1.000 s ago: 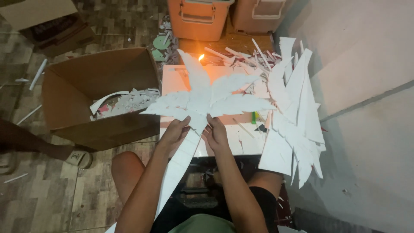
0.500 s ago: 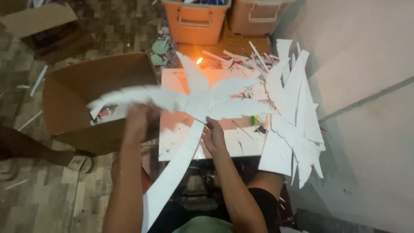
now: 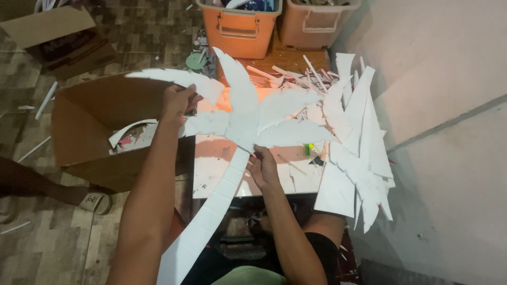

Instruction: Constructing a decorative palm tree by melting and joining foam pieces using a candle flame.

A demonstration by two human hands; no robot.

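Here, one white palm cutout (image 3: 244,119), two hands, left hand (image 3: 177,101) on frond, right hand (image 3: 262,168) on trunk

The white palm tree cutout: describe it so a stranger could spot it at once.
Start at the small white table in front of the orange bin. Over it lies the white palm tree cutout, its curved trunk running toward the person. The left hand grips one frond and the right hand the trunk; unlike the scrap pile beside it, it is one leafy shape.

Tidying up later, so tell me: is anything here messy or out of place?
Yes. White offcuts lie heaped at the table's right edge, and thin strips lie scattered on the floor by the open cardboard box.
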